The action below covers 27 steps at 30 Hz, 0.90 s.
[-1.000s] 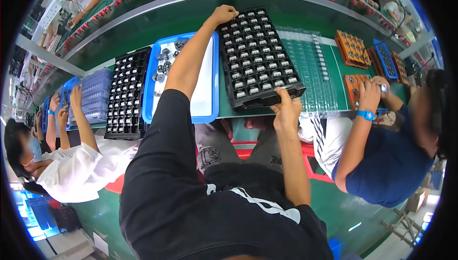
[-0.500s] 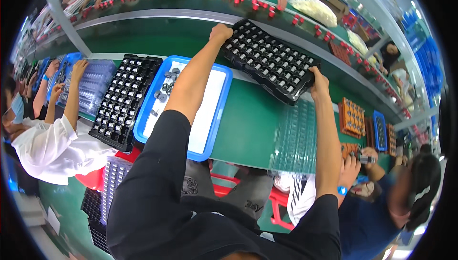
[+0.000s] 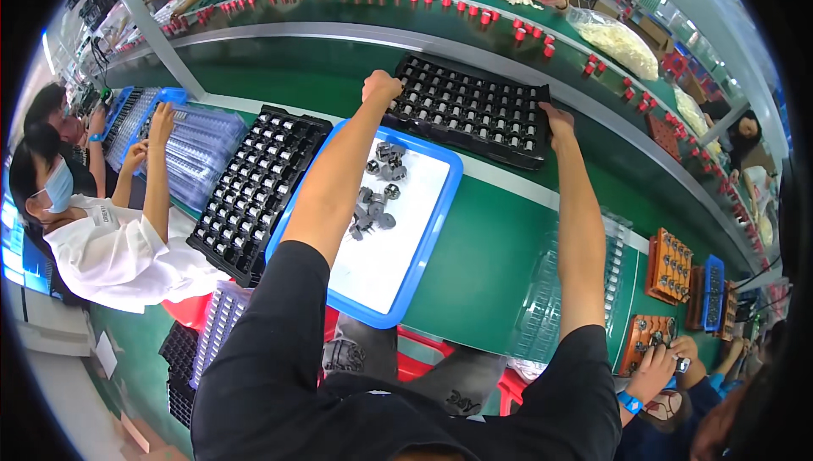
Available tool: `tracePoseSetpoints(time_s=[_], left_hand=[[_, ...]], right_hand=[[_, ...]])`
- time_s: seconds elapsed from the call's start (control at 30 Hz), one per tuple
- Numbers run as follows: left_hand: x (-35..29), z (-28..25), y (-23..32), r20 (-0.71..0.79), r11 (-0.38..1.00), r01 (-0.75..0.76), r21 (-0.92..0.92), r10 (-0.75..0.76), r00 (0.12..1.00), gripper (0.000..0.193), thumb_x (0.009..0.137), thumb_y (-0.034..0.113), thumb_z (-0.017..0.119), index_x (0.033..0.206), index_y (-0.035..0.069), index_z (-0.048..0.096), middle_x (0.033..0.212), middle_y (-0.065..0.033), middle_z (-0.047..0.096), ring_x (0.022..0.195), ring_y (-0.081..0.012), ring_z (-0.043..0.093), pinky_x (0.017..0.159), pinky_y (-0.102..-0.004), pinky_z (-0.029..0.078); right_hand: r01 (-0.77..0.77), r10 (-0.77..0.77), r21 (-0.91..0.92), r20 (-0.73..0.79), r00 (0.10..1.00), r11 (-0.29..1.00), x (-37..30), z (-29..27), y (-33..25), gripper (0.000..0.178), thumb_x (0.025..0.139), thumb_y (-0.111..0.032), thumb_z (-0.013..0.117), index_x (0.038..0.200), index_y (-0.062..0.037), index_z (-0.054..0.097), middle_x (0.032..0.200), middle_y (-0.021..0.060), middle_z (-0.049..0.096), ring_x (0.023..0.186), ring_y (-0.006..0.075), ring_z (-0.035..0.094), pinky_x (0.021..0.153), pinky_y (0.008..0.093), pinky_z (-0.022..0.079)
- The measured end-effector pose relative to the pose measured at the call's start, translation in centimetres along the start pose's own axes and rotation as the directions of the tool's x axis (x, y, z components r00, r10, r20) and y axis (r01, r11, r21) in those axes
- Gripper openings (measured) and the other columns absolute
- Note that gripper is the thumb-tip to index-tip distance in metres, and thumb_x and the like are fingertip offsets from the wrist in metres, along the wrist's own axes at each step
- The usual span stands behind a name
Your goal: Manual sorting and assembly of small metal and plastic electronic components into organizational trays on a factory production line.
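Note:
At the far side of the bench I hold a black plastic tray [image 3: 474, 149] level between both hands. Rows of small silver cylindrical parts fill its pockets. My left hand [image 3: 382, 87] is closed on its left end, and my right hand [image 3: 559, 121] grips the right end. The tray lies over the dark green belt and the bench's pale far edge; whether it rests there I cannot tell. Below my left forearm, a blue tray [image 3: 455, 186] with a white bottom holds several loose dark grey round parts [image 3: 373, 208].
Another filled black tray [image 3: 222, 259] stands left of the blue one. Under my right forearm lies a clear plastic blister tray [image 3: 538, 309]. Co-workers sit on both sides, one in a white shirt [image 3: 118, 245]. Red caps [image 3: 446, 0] line the raised belt beyond.
The black tray has swung from a slant, right end nearer me, to nearly straight across. Both hands keep their grip. My view has shifted, so the bench appears further right and lower.

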<state>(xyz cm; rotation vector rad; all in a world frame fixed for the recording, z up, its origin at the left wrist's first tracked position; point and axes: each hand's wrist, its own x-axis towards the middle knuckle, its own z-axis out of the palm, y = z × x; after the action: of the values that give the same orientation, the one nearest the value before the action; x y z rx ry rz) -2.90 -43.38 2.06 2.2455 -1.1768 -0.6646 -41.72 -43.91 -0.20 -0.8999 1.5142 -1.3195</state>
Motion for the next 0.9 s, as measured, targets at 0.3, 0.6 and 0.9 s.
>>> tracePoseSetpoints(time_s=[0.3, 0.6, 0.9], left_hand=[[4.1, -6.6, -5.4, 0.005, 0.832, -0.541, -0.122, 0.546, 0.838, 0.036, 0.077, 0.033, 0.056, 0.102, 0.01, 0.07, 0.108, -0.0145, 0.066, 0.105, -0.0364, 0.061, 0.094, -0.0398, 0.047], [-18.7, -26.9, -17.2, -0.039, 0.709, -0.574, -0.41, 0.615, 0.787, 0.031, 0.096, 0.027, 0.051, 0.114, 0.005, 0.063, 0.095, -0.0008, 0.066, 0.084, -0.007, 0.058, 0.078, -0.0206, 0.045], [-48.7, -31.7, -42.1, 0.029, 0.597, 0.024, -0.802, -0.001, 1.0, 0.037, 0.101, 0.029, 0.04, 0.087, 0.0, 0.058, 0.071, -0.0058, 0.057, 0.066, -0.0122, 0.055, 0.063, -0.0241, 0.044]], right_hand=[[0.332, -0.256, -0.582, 0.212, 0.943, 0.742, -2.7, -7.1, -1.4, 0.023, 0.085, -0.027, 0.064, 0.096, -0.0062, 0.067, 0.079, 0.0017, 0.064, 0.069, 0.0088, 0.057, 0.059, 0.0231, 0.043], [0.486, -0.459, -0.292, 0.159, 0.874, 0.824, -30.0, -10.6, -8.7, 0.031, 0.093, -0.02, 0.059, 0.114, 0.0034, 0.063, 0.097, 0.0088, 0.066, 0.089, 0.0134, 0.061, 0.083, 0.0264, 0.047], [0.48, -0.473, 0.01, 0.196, 0.859, 0.877, -52.6, -5.6, 2.6, 0.017, 0.09, -0.005, 0.056, 0.097, 0.0087, 0.064, 0.071, 0.0078, 0.059, 0.066, 0.0131, 0.053, 0.065, 0.0251, 0.042]])
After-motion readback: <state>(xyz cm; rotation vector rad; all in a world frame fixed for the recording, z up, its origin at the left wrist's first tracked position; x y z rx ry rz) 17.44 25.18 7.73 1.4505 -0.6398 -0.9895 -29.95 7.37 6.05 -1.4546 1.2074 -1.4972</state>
